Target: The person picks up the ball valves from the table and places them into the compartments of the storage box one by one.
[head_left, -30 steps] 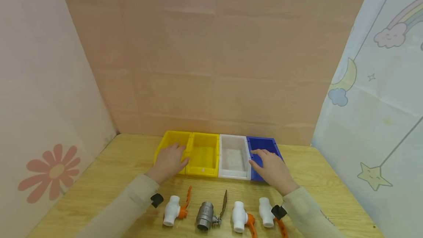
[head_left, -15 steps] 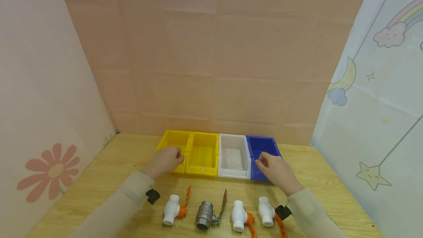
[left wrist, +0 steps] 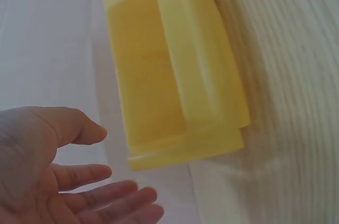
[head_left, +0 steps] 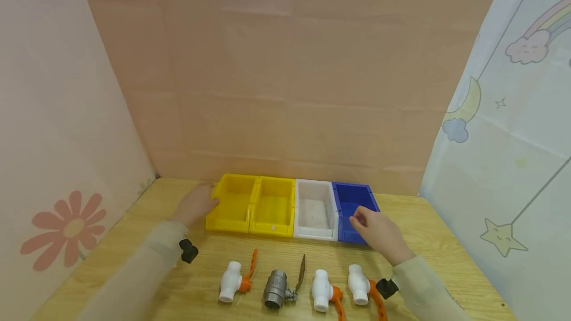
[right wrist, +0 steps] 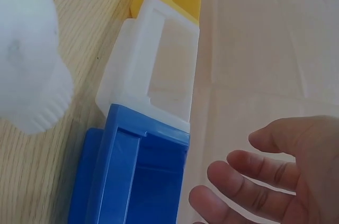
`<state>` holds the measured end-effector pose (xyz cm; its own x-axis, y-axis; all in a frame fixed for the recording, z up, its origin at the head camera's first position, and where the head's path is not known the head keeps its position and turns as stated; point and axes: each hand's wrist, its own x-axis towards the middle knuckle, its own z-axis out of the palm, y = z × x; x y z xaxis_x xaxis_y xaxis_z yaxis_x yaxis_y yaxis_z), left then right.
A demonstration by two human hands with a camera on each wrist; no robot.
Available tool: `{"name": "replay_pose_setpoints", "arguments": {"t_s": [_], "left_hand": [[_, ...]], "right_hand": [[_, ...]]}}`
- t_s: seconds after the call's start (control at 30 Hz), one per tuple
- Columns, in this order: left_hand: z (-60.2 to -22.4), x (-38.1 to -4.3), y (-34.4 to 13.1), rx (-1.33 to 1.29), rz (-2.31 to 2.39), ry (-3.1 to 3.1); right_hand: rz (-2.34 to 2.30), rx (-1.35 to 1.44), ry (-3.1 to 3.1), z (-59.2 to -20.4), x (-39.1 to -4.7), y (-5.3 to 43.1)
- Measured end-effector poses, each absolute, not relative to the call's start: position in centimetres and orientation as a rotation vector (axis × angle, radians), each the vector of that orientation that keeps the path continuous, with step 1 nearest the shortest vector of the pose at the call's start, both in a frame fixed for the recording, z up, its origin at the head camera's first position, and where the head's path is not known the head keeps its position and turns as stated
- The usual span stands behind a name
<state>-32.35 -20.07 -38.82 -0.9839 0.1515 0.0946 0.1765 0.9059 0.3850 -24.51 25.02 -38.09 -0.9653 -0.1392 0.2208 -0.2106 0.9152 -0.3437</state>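
Observation:
My left hand hovers beside the outer side of the left yellow bin, fingers loosely bent and holding nothing. In the left wrist view a gap separates the fingers from the yellow bin. The right hand is held over the front right of the blue bin, its fingers loosely curled with nothing in them. Nearer me lie a white ball valve with an orange handle, a metal ball valve and two more white valves, the middle one and the right one.
Joined to the outer bins in one row are a second yellow bin and a white bin. The row stands on a wooden table close to the tan back wall. Patterned side walls flank the table.
My left hand has moved left, from over the left yellow bin to beside it. The right hand's fingers have curled in and it has shifted slightly right and down. The valves stay put.

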Motion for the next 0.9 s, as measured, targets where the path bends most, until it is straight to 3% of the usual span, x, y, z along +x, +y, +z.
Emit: {"name": "replay_pose_setpoints", "arguments": {"t_s": [0.9], "left_hand": [[-40.6,-33.0,-21.9,-0.138,-1.019,-3.129]], "right_hand": [[0.526,0.274,-2.879,-38.7,-24.7,24.8]]}}
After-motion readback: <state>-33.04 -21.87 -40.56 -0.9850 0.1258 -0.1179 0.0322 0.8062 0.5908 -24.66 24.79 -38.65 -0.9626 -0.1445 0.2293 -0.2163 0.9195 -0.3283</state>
